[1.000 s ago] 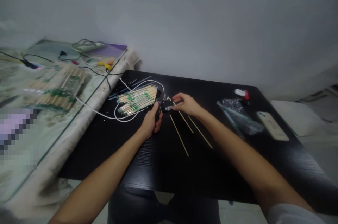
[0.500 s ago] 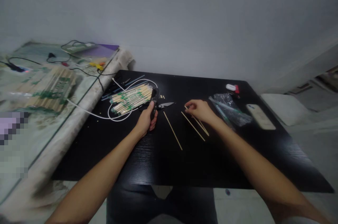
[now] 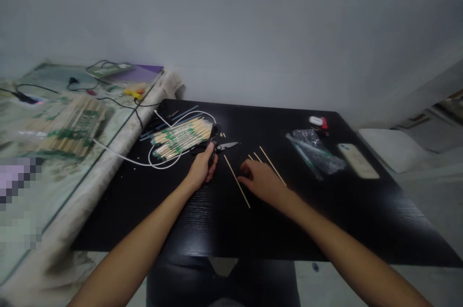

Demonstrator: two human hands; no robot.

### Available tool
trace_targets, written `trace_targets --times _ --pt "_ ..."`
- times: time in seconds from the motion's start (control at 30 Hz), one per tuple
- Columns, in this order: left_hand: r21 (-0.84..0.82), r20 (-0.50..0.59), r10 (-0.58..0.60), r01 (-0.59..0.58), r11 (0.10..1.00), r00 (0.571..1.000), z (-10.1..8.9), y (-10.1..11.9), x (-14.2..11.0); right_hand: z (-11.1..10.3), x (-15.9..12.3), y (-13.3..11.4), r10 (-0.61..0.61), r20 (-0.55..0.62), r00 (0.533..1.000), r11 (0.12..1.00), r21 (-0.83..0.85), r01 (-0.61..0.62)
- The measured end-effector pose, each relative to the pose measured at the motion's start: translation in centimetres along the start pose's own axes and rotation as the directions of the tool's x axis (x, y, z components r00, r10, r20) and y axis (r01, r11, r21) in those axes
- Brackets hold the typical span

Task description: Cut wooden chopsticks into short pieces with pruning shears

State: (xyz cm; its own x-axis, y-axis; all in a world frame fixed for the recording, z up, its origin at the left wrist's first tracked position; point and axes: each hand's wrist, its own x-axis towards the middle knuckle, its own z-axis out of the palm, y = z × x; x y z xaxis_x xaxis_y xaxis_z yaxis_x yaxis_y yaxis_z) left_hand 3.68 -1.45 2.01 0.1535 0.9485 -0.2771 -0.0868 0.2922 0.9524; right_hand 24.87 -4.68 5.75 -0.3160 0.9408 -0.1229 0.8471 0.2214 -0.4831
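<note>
Left hand (image 3: 203,166) holds shears (image 3: 227,145); right hand (image 3: 262,180), grip narrowly parted, at three o'clock from stick (image 3: 234,175): apparently pick-up stage, pinch needed.

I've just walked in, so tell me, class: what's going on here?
A person is at a black table. The left hand grips black-handled scissors. The right hand is over some thin wooden sticks, its fingertips close to the leftmost one; whether it touches any cannot be told. A wrapped bundle of sticks lies left of the scissors, and crumpled plastic lies toward the right.
</note>
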Motion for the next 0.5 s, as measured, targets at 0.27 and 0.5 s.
trace_targets --times 0.27,0.5 --pt "0.029 -0.005 0.022 -0.022 0.999 1.0 0.1 0.0 -0.2 2.1 -1.3 -2.9 0.115 0.128 0.985 0.985 -0.143 -0.097" --pt "0.084 -0.098 0.093 -0.085 0.993 0.991 0.2 -0.2 -0.3 -0.3 -1.7 -2.0 -0.033 0.242 0.97 0.895 0.439 -0.079"
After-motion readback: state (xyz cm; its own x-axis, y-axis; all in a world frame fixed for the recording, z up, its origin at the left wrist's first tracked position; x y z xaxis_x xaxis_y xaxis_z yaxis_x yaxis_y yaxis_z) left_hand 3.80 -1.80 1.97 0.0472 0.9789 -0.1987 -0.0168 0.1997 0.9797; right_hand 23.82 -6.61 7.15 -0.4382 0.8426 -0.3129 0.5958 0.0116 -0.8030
